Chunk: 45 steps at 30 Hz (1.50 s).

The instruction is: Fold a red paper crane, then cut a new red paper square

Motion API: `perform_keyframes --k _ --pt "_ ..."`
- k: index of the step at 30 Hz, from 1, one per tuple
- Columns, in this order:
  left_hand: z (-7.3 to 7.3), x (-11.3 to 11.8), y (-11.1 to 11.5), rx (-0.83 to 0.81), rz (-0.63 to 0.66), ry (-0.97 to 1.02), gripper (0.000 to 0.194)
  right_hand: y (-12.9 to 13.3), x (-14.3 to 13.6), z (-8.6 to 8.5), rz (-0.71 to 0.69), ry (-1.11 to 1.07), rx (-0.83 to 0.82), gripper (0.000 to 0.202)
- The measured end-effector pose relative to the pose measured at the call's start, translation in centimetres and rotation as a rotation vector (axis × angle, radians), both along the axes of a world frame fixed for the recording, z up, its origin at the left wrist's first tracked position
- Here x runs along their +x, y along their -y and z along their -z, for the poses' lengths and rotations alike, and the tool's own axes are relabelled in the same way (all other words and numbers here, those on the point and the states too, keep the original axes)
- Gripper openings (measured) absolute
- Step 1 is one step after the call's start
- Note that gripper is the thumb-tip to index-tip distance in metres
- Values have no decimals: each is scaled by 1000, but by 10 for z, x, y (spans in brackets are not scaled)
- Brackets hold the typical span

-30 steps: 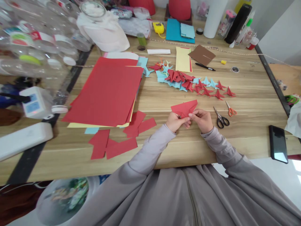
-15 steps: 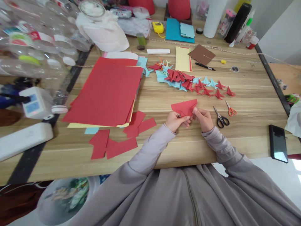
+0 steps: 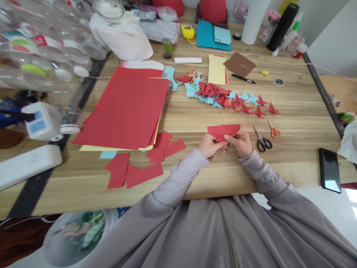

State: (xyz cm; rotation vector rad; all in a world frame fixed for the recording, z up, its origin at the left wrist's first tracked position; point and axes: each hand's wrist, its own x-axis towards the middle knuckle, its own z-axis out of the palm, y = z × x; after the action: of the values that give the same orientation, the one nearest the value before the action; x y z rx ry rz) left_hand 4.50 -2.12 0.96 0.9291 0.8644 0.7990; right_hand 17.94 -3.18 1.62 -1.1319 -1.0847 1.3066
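Between my hands is a folded piece of red paper, held just above the table near its front edge. My left hand pinches the lower left part of the paper. My right hand grips it from the right, the thumb pressed on the lower middle. Parts of the fingers are hidden behind the paper. Beyond it lie several red origami cranes and light blue cranes. Black-handled scissors and smaller orange-handled scissors rest right of my right hand.
A stack of large red sheets lies to the left, with cut red pieces in front. At the right edge is a black phone. Plastic bottles crowd the far left. A brown paper square and a pen lie farther back.
The red paper has turned level and come slightly lower, its top now a long straight edge. My right thumb has shifted left from the paper's right side to its lower middle.
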Motion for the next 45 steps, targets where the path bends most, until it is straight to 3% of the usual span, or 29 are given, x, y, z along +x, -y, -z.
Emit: perform_keyframes --k 14,19,21,25,27,32,37,45 --pt "-2 2 3 -6 77 -35 34 -1 3 5 61 36 22 33" --pt "-5 3 3 -13 6 10 41 -3 3 3 114 125 -17 50" --pt "-4 2 2 -8 -20 33 44 -2 3 2 53 166 -23 53" --pt "1 0 1 25 -5 43 42 2 0 -5 -218 206 59 52" --pt "5 0 0 14 10 53 40 4 -1 -9 -269 217 97 53" --pt "6 0 0 -79 46 107 37 5 -1 -11 -275 202 114 54" --pt "0 -3 -1 -172 106 129 34 2 1 -3 -152 227 102 52" --pt "3 -3 0 -86 72 185 32 3 1 -4 -227 157 61 51"
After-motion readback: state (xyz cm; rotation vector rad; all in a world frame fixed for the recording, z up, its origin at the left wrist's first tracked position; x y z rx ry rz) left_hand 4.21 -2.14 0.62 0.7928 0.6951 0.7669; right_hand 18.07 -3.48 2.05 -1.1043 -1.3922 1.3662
